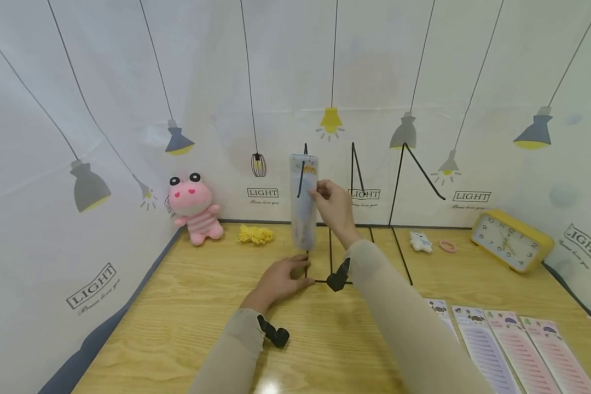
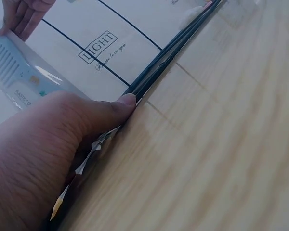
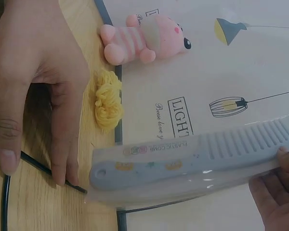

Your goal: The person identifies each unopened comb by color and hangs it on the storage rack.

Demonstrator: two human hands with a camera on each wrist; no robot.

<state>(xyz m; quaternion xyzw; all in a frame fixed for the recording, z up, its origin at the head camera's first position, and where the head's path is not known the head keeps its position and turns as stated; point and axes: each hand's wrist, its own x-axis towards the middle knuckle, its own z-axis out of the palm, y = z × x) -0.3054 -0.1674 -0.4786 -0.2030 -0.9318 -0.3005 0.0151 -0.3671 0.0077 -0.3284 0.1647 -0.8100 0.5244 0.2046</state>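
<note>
A pale blue comb in a clear plastic sleeve (image 1: pixel 302 221) hangs upright on the leftmost hook of a black wire rack (image 1: pixel 402 256). That hook's end shows in front of the sleeve near its top. My right hand (image 1: pixel 336 210) pinches the sleeve's right edge between thumb and fingers, at the toothed end of the comb (image 3: pixel 245 139). Below, my left hand (image 1: pixel 279 280) lies at the front left corner of the rack's base, its thumb (image 2: pixel 120 106) and straight fingers touching the bars. The other hooks carry nothing.
A pink plush toy (image 1: pixel 200 210) and yellow yarn (image 1: pixel 255 235) sit at the back left. Right of the rack lie a small white plush (image 1: pixel 420 242), a pink ring (image 1: pixel 448 246) and a yellow clock (image 1: pixel 512 241). Several printed packs (image 1: pixel 487 345) lie front right.
</note>
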